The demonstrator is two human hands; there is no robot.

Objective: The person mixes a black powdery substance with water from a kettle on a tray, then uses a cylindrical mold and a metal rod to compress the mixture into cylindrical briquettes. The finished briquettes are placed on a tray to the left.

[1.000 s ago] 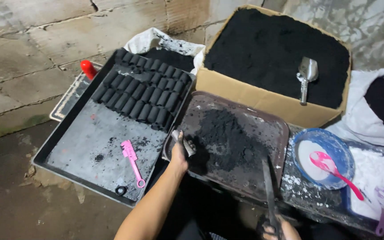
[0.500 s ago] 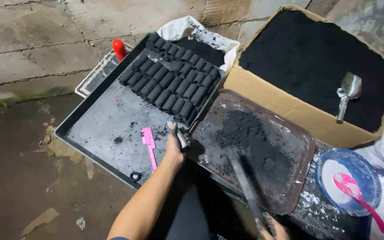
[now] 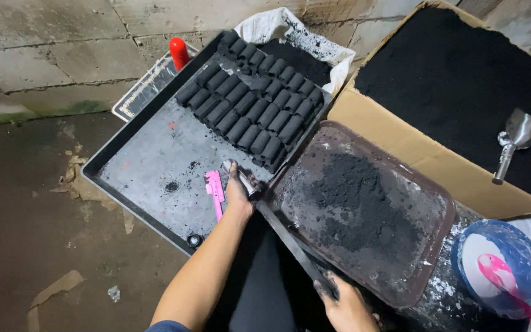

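Head view: left hand (image 3: 238, 192) pinches the rod's (image 3: 281, 230) metal tip at the black tray's (image 3: 131, 161) edge; right hand (image 3: 346, 304) grips its lower end. Rod's long axis runs ten to four o'clock, beside the brown tray (image 3: 425, 203).
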